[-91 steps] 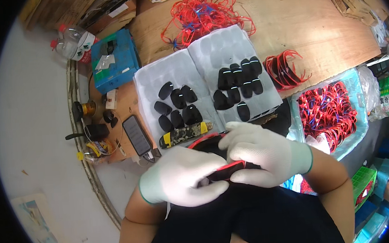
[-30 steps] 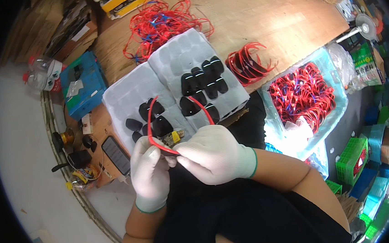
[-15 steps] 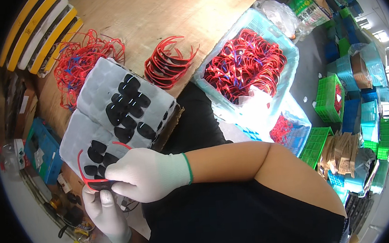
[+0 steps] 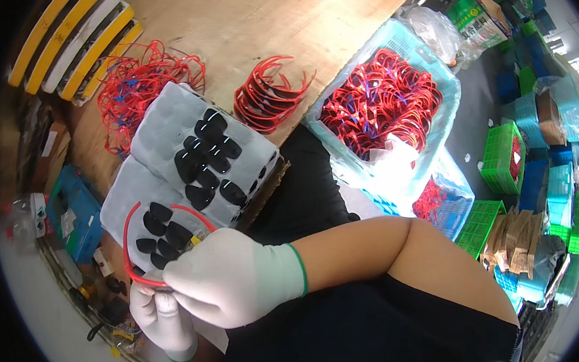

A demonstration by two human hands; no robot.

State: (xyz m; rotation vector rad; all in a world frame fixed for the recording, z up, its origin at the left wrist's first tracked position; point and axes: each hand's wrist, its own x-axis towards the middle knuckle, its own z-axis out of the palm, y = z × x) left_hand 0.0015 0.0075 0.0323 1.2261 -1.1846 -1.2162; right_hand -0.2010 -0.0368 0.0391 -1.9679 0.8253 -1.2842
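Note:
My gloved left hand [image 4: 166, 321] pinches the lower front of a pair of red glasses [image 4: 130, 251] with thumb and fingers. From the right, my gloved right hand [image 4: 226, 278] closes on the same front and hides much of it. Both temple arms of the glasses point away from me, spread over a pale moulded tray [image 4: 116, 203]. Loose dark lenses [image 4: 177, 235] lie on this tray, just beyond my hands. More dark lenses [image 4: 207, 155] rest on a second pale tray [image 4: 163, 126] farther off. By the right temple arm a small yellow patch shows.
A nested row of red glasses [image 4: 266, 98] stands on the wooden table [image 4: 276, 12]. Left of it lies a tangled heap of red frames [image 4: 123, 92]. A lined light-blue crate [image 4: 450, 93] full of red frames is at the right. Yellow-and-white stacked trays [image 4: 64, 39] stand far left.
The view has shifted, so the scene sits farther right in the picture. The glasses have tilted in my hands, and less of their dark front shows. Both hands keep hold.

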